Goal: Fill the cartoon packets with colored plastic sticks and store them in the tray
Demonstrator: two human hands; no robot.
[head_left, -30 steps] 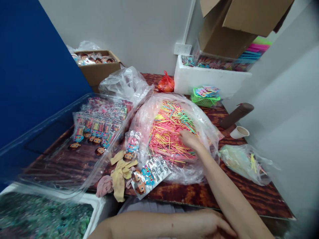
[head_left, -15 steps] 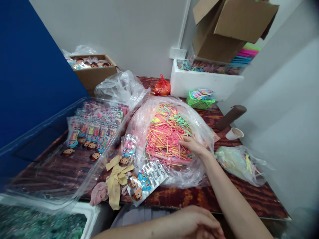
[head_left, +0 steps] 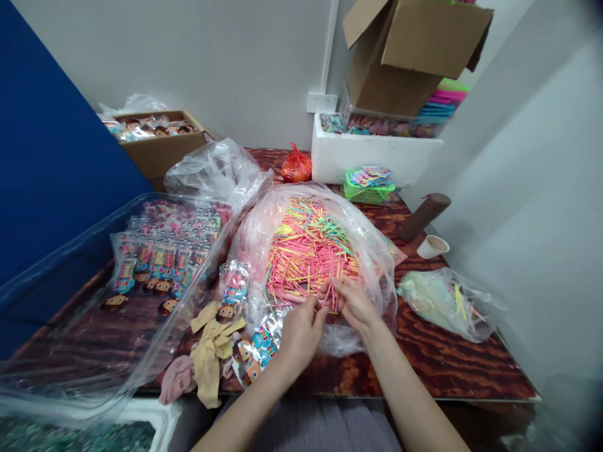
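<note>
A large clear plastic bag (head_left: 249, 232) lies open on the table, full of thin pink, yellow, green and blue sticks (head_left: 301, 263). At its near edge my right hand (head_left: 355, 304) pinches a few upright pink and yellow sticks (head_left: 333, 285). My left hand (head_left: 300, 333) is closed just beside it, thumb and fingertips pressed together near the lower ends of those sticks; what they grip is too small to make out. Partly behind the left hand lies a silver printed pouch (head_left: 257, 351) with cartoon faces. Left of the bag are small filled packets (head_left: 234, 282).
Rows of filled packets (head_left: 162, 251) fill a clear plastic tray (head_left: 155, 358) on the left. Yellow cloth gloves (head_left: 207, 358) lie at the front edge. To the right are a paper cup (head_left: 432, 247), a brown flask (head_left: 424, 216) and a plastic bag (head_left: 443, 301). A green basket (head_left: 367, 193) stands behind.
My left hand has risen from the table's front edge to the bag and met my right hand. The right hand has drawn nearer with a few sticks. The view has shifted slightly.
</note>
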